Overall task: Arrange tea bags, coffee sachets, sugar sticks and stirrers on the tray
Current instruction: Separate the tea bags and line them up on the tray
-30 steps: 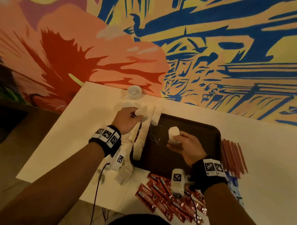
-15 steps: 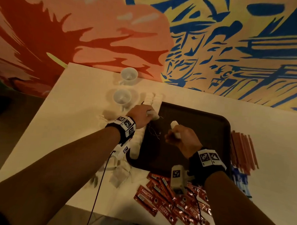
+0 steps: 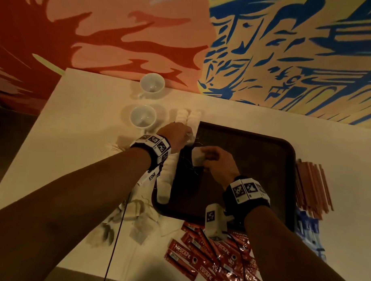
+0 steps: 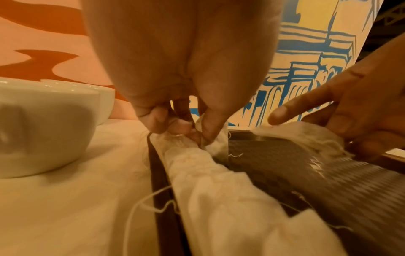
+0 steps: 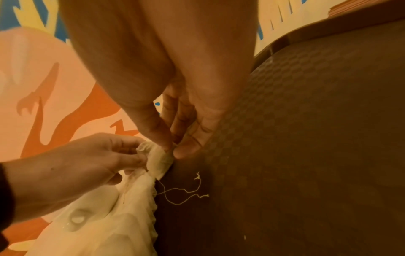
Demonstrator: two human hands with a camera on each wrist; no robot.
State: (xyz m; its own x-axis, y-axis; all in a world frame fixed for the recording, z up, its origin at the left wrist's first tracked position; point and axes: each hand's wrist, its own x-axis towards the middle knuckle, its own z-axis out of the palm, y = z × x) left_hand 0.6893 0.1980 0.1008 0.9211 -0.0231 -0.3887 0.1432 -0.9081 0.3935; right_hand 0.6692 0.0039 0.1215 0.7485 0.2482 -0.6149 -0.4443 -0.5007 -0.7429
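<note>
A dark brown tray (image 3: 253, 163) lies on the white table. A row of white tea bags (image 3: 166, 179) runs along its left edge. At the row's far end my left hand (image 3: 185, 138) pinches one tea bag (image 4: 186, 138) of the row. My right hand (image 3: 203, 160) holds another white tea bag (image 3: 197, 158) just above the tray floor, close to the left hand. In the right wrist view thumb and forefinger pinch that tea bag (image 5: 158, 161), and loose strings (image 5: 186, 190) trail on the tray (image 5: 306, 138).
Two white cups (image 3: 152, 84) (image 3: 143, 117) stand behind the left hand. Loose tea bags (image 3: 139, 218) lie left of the tray, red coffee sachets (image 3: 197, 260) in front of it. Brown stirrers (image 3: 311, 186) and blue sugar sticks (image 3: 309, 233) lie to the right.
My right hand has carried its tea bag left, toward the row and the left hand. The left hand has stayed at the row's far end.
</note>
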